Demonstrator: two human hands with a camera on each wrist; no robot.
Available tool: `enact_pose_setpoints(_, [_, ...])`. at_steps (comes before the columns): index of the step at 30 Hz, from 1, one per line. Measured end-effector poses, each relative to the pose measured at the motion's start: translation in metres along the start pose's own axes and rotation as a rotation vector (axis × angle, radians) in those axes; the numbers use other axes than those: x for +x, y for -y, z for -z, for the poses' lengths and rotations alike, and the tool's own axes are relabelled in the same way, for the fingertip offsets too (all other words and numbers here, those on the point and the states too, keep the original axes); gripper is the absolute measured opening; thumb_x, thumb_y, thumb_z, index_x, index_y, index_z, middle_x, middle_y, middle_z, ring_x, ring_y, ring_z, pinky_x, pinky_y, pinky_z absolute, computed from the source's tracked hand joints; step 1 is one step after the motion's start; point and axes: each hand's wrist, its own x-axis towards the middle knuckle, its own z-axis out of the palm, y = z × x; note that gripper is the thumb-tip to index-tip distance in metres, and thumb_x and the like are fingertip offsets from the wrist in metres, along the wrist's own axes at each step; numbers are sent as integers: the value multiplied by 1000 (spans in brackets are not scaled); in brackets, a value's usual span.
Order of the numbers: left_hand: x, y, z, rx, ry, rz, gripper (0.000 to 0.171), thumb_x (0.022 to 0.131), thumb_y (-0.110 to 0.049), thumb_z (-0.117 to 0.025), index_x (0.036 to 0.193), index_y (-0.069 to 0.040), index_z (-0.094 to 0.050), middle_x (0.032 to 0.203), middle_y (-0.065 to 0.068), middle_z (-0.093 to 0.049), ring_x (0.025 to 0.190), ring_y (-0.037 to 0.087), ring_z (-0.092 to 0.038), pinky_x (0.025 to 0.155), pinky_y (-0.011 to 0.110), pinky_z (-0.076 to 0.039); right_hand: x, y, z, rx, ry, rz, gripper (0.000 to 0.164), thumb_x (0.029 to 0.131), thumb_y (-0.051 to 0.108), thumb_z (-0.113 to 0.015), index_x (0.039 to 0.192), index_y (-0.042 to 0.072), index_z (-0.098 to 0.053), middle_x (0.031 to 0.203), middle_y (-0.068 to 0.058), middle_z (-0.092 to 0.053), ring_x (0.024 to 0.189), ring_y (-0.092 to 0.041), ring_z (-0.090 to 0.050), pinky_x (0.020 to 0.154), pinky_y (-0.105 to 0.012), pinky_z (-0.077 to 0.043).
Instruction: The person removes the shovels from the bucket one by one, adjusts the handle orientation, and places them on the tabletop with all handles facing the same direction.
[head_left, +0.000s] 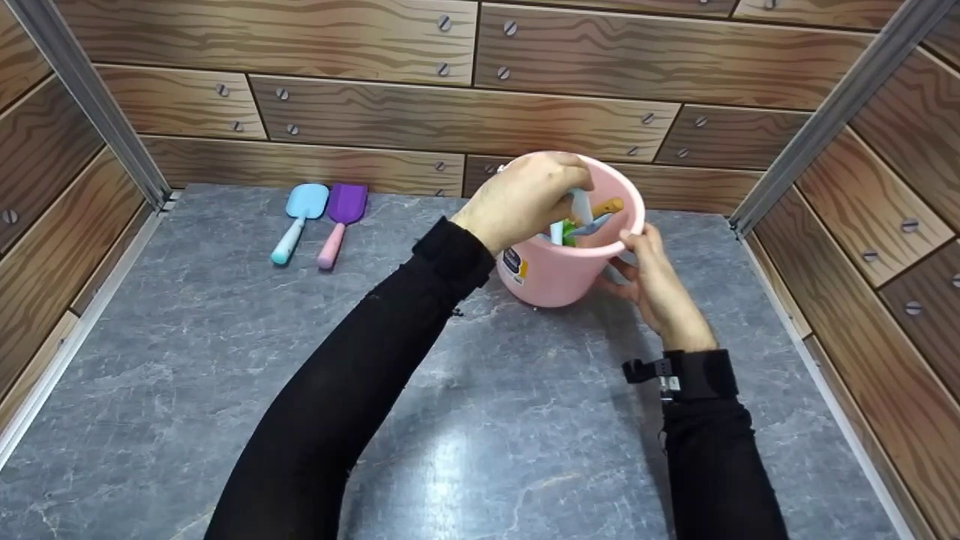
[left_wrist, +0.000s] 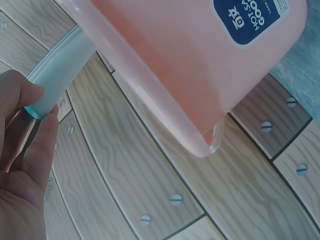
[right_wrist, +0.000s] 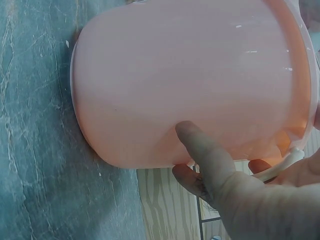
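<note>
A pink bucket [head_left: 555, 277] stands upright on the grey floor panel near the back wall. Over its mouth, my left hand [head_left: 529, 199] pinches the end of a pale teal handle [left_wrist: 65, 67] between thumb and fingers. The handle's lower part is hidden behind the bucket's rim in the left wrist view. My right hand [head_left: 664, 292] grips the bucket at its right side, thumb at the rim and other fingers against the wall [right_wrist: 180, 85]. Inside the bucket show an orange handle [head_left: 609, 205], a blue piece [head_left: 592, 226] and something green [head_left: 569, 231].
Left of the bucket, a light blue toy shovel [head_left: 306, 202] and a purple shovel with a pink handle [head_left: 347, 202] lie side by side on the grey surface [head_left: 225, 360]. Wood-patterned walls [head_left: 360, 112] stand behind and at both sides, with metal posts [head_left: 825, 112] at the corners.
</note>
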Motion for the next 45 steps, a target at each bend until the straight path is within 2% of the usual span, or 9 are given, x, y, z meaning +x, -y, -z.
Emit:
enact_pose_setpoints(6, [-4,0,5,-34,-10,13,22,113,-4,-75,132,-5,-84,140,8,-83,133,24,-80,115,35,-66,0,0,0,-3,1,-6,70,119,40,-44,179,18,-14,179,-20,-17,175,-47,-32,128,-50,-60])
enact_pose_setpoints(14, [-10,0,16,-36,-36,19,35,110,6,-64,138,-3,-82,144,10,-82,138,27,-78,120,36,-64,1,0,-2,12,-12,-9,74,118,40,-44,181,16,-12,179,-21,-18,176,-48,-33,137,-61,-49])
enact_pose_setpoints(18, [-13,-1,22,-35,-57,20,36,110,6,-63,140,-2,-82,146,10,-81,140,28,-77,123,35,-62,1,-1,-2,20,-14,-9,74,118,40,-44,181,16,-12,178,-21,-17,176,-48,-32,139,-63,-46])
enact_pose_setpoints(21, [-16,-1,25,-38,-76,14,36,110,7,-63,139,-1,-82,146,11,-82,139,28,-77,123,34,-62,0,-1,-1,23,-16,-7,73,118,40,-44,180,15,-13,176,-20,-17,175,-49,-32,137,-61,-50])
enact_pose_setpoints(27, [-20,0,34,-4,-117,-14,29,113,4,-66,136,0,-83,143,12,-83,138,30,-78,122,33,-63,1,-1,-1,28,-10,2,70,119,40,-45,178,16,-15,176,-18,-19,175,-48,-33,125,-48,-63])
enact_pose_setpoints(32, [-23,0,41,29,-131,-22,28,113,2,-68,136,-1,-83,142,12,-82,138,31,-77,124,34,-62,0,-1,0,25,-3,5,64,119,39,-44,174,17,-20,179,-19,-21,175,-46,-35,119,-43,-66])
enact_pose_setpoints(39, [-32,1,51,57,-183,-33,29,112,5,-67,136,0,-83,144,13,-82,140,32,-77,126,33,-61,0,0,-1,32,-13,8,59,119,36,-44,170,16,-22,177,-19,-21,173,-48,-36,125,-49,-63])
enact_pose_setpoints(45, [-39,4,57,100,-216,-45,28,112,5,-68,136,1,-83,144,14,-82,142,33,-76,127,33,-60,-1,0,-2,30,-15,5,61,119,36,-43,172,15,-20,179,-20,-19,175,-48,-34,134,-57,-53])
